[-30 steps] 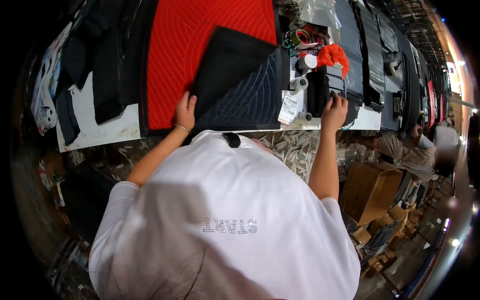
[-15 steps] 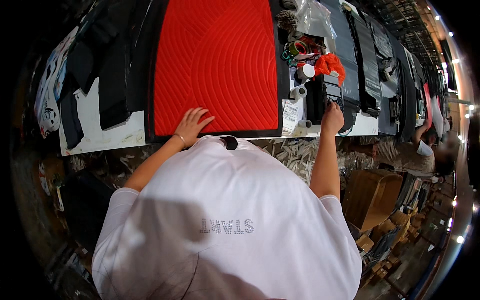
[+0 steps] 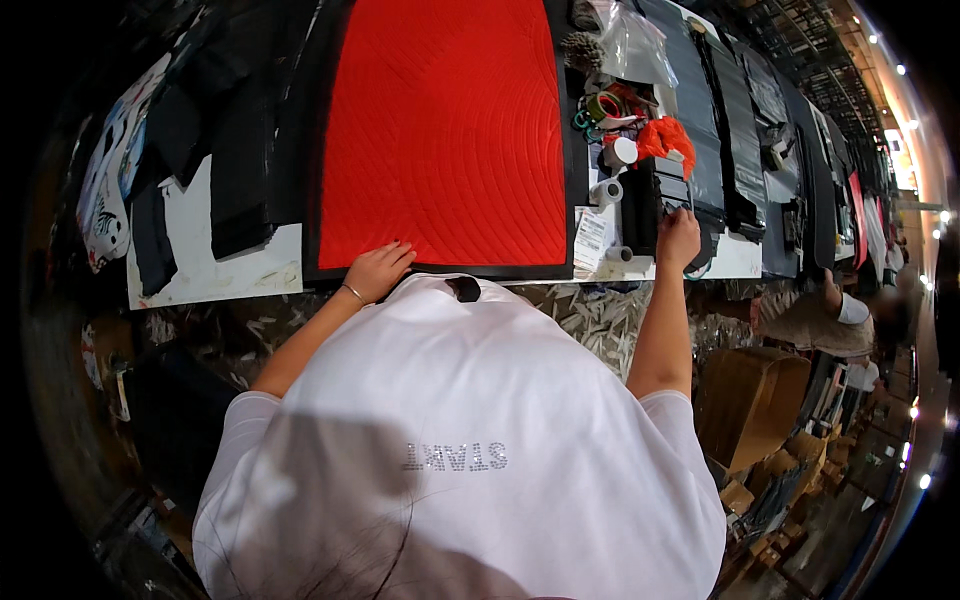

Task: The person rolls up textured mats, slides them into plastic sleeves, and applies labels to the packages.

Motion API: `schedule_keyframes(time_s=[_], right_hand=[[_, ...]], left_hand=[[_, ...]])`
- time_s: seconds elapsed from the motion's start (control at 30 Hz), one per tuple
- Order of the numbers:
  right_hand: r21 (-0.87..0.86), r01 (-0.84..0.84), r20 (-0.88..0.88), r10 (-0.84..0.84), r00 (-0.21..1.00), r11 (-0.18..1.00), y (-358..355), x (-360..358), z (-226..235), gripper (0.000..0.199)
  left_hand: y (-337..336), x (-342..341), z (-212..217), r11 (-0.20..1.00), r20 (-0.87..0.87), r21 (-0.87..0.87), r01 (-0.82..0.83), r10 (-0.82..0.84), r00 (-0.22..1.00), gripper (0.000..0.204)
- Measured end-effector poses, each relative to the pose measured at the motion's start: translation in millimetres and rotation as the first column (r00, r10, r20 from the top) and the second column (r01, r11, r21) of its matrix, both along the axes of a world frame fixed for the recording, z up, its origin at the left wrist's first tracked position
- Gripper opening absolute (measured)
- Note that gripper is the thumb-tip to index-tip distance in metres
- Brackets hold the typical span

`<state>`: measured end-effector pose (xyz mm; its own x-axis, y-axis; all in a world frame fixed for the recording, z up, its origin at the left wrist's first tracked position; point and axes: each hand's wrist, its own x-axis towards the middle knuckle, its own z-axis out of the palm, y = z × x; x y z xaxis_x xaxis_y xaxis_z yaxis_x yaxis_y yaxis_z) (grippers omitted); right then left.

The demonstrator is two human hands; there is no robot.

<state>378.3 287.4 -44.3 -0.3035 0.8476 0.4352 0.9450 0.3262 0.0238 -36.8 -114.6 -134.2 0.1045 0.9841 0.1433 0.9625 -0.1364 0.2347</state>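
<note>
A large red quilted mat (image 3: 445, 130) with a black border lies flat on the worktable. My left hand (image 3: 375, 270) rests on its near edge, fingers spread a little, holding nothing. My right hand (image 3: 678, 238) is off to the right of the mat, laid on a black box-shaped thing (image 3: 652, 200) at the table's edge; whether the fingers grip it cannot be made out. My white shirt fills the lower half of the view.
Black fabric pieces (image 3: 235, 170) and white paper (image 3: 215, 270) lie left of the mat. Tape rolls (image 3: 605, 105), an orange cloth (image 3: 668, 135), white rolls (image 3: 606, 192) and a clear bag (image 3: 635, 45) crowd the right. Another person (image 3: 815, 315) and cardboard boxes (image 3: 750, 405) are at right.
A folded-over black corner of the mat has been laid back flat, so the whole red face shows. My left hand slid to the mat's near edge; my right hand stayed by the black box.
</note>
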Motion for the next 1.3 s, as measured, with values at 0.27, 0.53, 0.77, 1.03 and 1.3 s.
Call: schedule_keyframes(time_s=[0.27,0.53,0.77,1.03,1.3], right_hand=[[0.077,0.123,-0.407,-0.081,0.910,0.989,-49,-72,36,0.014],[-0.604,-0.751,-0.463,0.651,0.602,0.265,-165,-143,-52,0.057],[-0.372,-0.611,-0.119,0.616,0.778,0.699,-151,-160,-3,0.010],[-0.165,-0.663,-0.130,0.651,0.748,0.730,-118,-191,-71,0.018],[-0.224,-0.765,-0.019,0.783,0.622,0.603,-161,-156,-71,0.029]], left_hand=[[-24,-6,-30,0.994,-0.235,-0.102,0.047,-0.070,0.969,0.064],[-11,-20,4,0.997,-0.072,0.000,-0.075,0.074,0.995,0.035],[44,-70,85,0.892,-0.106,0.430,-0.143,0.207,0.973,0.033],[31,-91,-6,0.999,-0.054,0.048,0.014,-0.011,0.998,0.056],[3,-66,-9,0.988,0.141,0.012,-0.154,0.151,0.978,0.030]])
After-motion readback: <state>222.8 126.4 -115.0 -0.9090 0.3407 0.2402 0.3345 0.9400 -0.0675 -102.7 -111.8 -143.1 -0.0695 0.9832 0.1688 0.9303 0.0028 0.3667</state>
